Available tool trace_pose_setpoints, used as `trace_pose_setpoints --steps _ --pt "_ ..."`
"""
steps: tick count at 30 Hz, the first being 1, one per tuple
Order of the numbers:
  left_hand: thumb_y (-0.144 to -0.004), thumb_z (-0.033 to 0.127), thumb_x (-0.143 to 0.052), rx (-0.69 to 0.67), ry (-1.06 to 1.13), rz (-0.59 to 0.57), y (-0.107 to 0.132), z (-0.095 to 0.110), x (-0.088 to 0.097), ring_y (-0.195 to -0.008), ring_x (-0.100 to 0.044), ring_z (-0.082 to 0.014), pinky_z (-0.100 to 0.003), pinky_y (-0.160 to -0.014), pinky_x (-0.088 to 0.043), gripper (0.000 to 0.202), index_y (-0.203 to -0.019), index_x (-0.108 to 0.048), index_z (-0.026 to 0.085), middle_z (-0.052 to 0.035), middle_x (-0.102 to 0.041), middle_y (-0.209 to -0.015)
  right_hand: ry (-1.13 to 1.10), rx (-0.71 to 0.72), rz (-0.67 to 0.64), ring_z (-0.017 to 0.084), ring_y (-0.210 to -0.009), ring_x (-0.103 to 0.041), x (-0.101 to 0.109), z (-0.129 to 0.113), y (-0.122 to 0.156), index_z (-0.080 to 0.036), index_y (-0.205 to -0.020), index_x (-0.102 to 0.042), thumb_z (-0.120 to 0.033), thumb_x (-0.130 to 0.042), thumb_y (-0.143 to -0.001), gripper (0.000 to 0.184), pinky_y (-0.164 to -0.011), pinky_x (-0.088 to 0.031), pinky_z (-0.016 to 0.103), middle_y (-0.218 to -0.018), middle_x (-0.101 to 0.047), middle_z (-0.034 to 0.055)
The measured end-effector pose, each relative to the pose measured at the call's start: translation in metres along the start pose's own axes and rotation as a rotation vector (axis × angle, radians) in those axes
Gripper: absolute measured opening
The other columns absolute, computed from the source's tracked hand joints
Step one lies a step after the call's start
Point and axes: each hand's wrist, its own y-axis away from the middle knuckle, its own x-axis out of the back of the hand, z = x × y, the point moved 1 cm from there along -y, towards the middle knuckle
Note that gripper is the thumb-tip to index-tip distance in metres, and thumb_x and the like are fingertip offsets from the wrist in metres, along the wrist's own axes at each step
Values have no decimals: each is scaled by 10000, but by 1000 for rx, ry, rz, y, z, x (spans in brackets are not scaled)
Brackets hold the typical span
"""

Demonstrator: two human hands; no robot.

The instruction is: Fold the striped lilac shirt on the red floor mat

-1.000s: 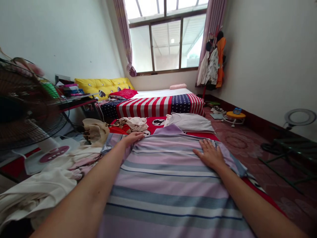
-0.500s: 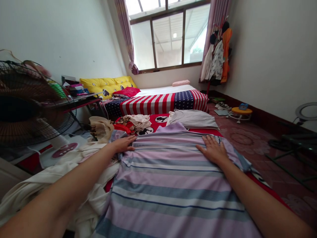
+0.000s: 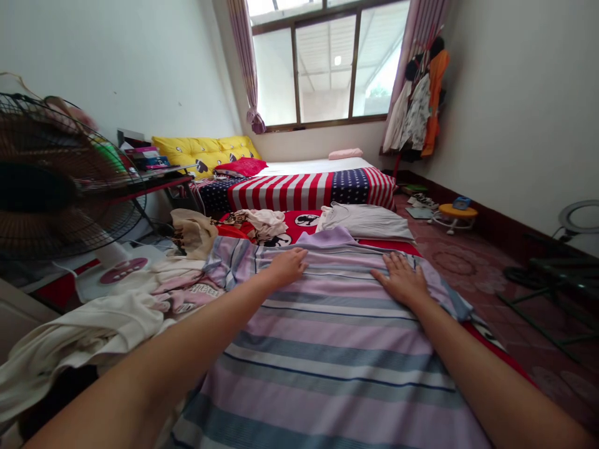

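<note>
A lavender, grey and white striped shirt (image 3: 341,337) lies spread out in front of me, its plain lavender collar (image 3: 330,237) at the far end. My left hand (image 3: 287,267) is on the upper part of the shirt, left of the collar. Its fingers are bent and drawn together on the fabric. Near the right shoulder, my right hand (image 3: 403,279) rests flat with fingers spread, touching the cloth without gripping it. The left sleeve (image 3: 229,259) looks rumpled.
Beyond the shirt, a grey folded garment (image 3: 369,221) lies on the red bedcover (image 3: 299,223). Rumpled white clothes (image 3: 93,324) and a pink printed garment (image 3: 191,293) are at left, beside a fan (image 3: 60,181). A yellow-topped stool (image 3: 456,211) stands on the floor at right.
My left hand has moved right from the left shoulder toward the collar, and its spread fingers have drawn together. My right hand stays in place. The left sleeve is now uncovered.
</note>
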Motion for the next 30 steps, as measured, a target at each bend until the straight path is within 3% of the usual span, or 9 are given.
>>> trace_pose_setpoints --steps 3,8,13,17,21,25,30 --pt "-948 312 -346 -15 75 31 -25 15 -12 -1236 -492 -171 -259 -1017 -387 425 -1335 -451 173 -73 -499 -1383 10 -2 -2 247 -1437 -130 1 0 1 -181 -1481 -261 -653 -194 -890 760 -1123 -133 544 -1563 -187 78" --pt "-974 403 -257 18 154 -32 -63 12 -32 -1268 -471 -190 -298 -1056 -352 480 -1328 -470 159 -91 -520 -1369 4 4 10 250 -1437 -128 1 0 2 -178 -1481 -264 -656 -186 -891 763 -1123 -133 545 -1562 -187 79" --pt "-921 576 -309 91 180 -93 -77 3 -54 -1410 -236 -281 -453 -1132 -206 674 -1438 -329 145 -152 -256 -1528 -23 -11 4 225 -1439 -125 3 -1 4 -153 -1492 -216 -652 -189 -891 782 -1134 -132 528 -1563 -180 59" --pt "-907 537 -401 115 190 -68 -76 6 -48 -1429 -163 -292 -455 -1134 -206 677 -1459 -294 159 -156 -183 -1550 -31 -25 7 219 -1437 -134 4 -2 4 -141 -1492 -210 -658 -215 -883 799 -1138 -123 522 -1561 -180 66" --pt "-927 447 -423 -22 188 14 -43 22 -29 -1425 -188 -275 -405 -1142 -216 594 -1436 -342 152 -151 -204 -1546 -49 -20 2 234 -1436 -136 3 -1 3 -138 -1491 -213 -671 -224 -875 816 -1141 -103 516 -1561 -181 80" --pt "-926 529 -382 -198 168 -160 28 36 -16 -1441 -84 -282 -428 -1149 -172 668 -1478 -250 177 -145 -128 -1564 -151 -17 3 241 -1439 -122 1 1 0 -135 -1488 -223 -675 -243 -871 820 -1140 -63 533 -1561 -176 95" --pt "-906 585 -377 -188 134 -335 108 32 -4 -1435 -15 -312 -484 -1135 -171 731 -1502 -150 227 -141 -15 -1569 -587 -77 -4 233 -1437 -147 13 7 0 -153 -1473 -270 -586 -307 -904 716 -1143 -4 509 -1542 -239 113"
